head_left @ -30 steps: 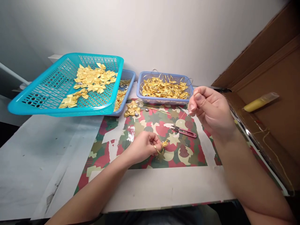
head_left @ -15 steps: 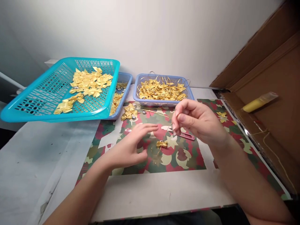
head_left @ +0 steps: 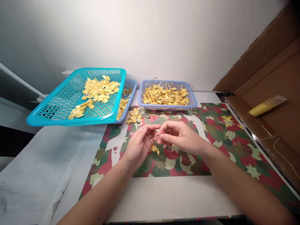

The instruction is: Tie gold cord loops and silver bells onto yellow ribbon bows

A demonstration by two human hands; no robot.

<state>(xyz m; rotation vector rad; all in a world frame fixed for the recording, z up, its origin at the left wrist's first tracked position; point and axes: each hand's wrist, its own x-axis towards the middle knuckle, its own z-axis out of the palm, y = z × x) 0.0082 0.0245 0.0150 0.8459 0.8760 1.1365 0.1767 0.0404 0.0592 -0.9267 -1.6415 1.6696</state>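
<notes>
My left hand (head_left: 140, 143) and my right hand (head_left: 180, 136) meet over the patterned sheet, fingertips nearly touching. Thumb and fingers of the right hand are pinched on a thin gold cord (head_left: 155, 136), which curves between the two hands. The left hand is curled around the same cord, its thumb raised against the forefinger. Just below the fingers is a small yellow ribbon bow (head_left: 154, 149), partly hidden by the left hand. Whether it hangs or rests on the sheet, I cannot tell. Several yellow bows (head_left: 134, 116) and a small silver bell (head_left: 138, 122) lie beyond the left hand.
A turquoise basket (head_left: 47, 117) of yellow bows stands tilted on a blue tray (head_left: 128, 107) at left. Another blue tray (head_left: 167, 107) holds bows with gold loops. Gold strands (head_left: 159, 116) lie before it. On the right are cardboard (head_left: 264, 72) and a yellow tube (head_left: 264, 106).
My hands have come together: the right moved left and down, the left turned and curled its fingers. The pink-handled tool beneath the right hand is now hidden. The view has shifted slightly.
</notes>
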